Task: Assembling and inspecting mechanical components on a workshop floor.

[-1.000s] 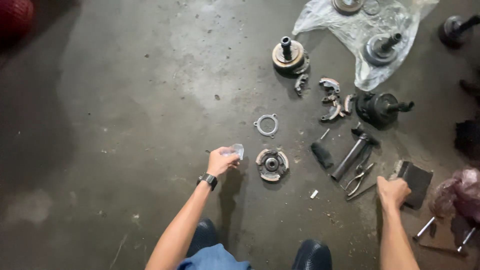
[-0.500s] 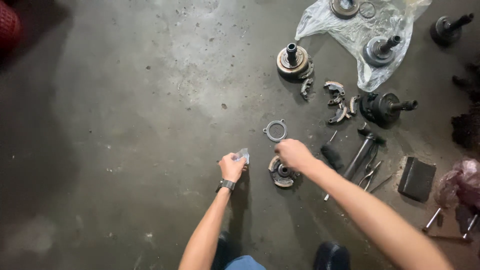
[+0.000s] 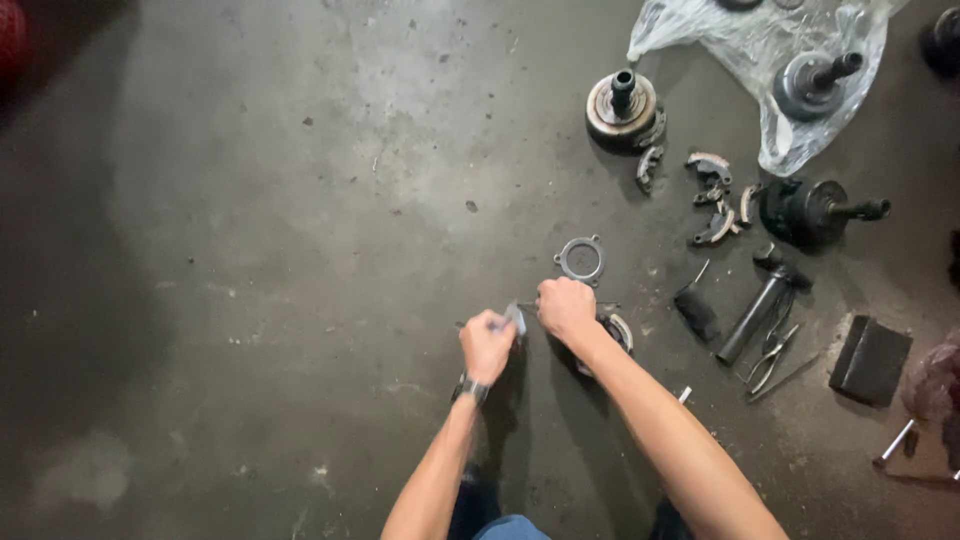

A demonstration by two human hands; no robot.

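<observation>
My left hand [image 3: 487, 343], with a dark watch on the wrist, is closed on a small pale clear piece [image 3: 514, 319] just above the concrete floor. My right hand [image 3: 566, 309] is closed too and sits right beside it, over a round metal clutch part [image 3: 617, 333] that it mostly hides. Whether the right hand grips anything I cannot make out. A flat metal ring plate [image 3: 581, 259] lies on the floor just beyond the right hand.
To the right lie a dark hammer [image 3: 762, 299], pliers [image 3: 771, 357], a short black grip [image 3: 696, 310], a black block [image 3: 870, 360], curved brake-shoe pieces [image 3: 716, 198], and round hub parts [image 3: 624, 110] [image 3: 810, 211]. A clear plastic sheet [image 3: 768, 40] holds another hub at top right.
My right hand has swung left from beside the black block to the round clutch part. My left hand still holds the small pale piece. The view has shifted slightly.
</observation>
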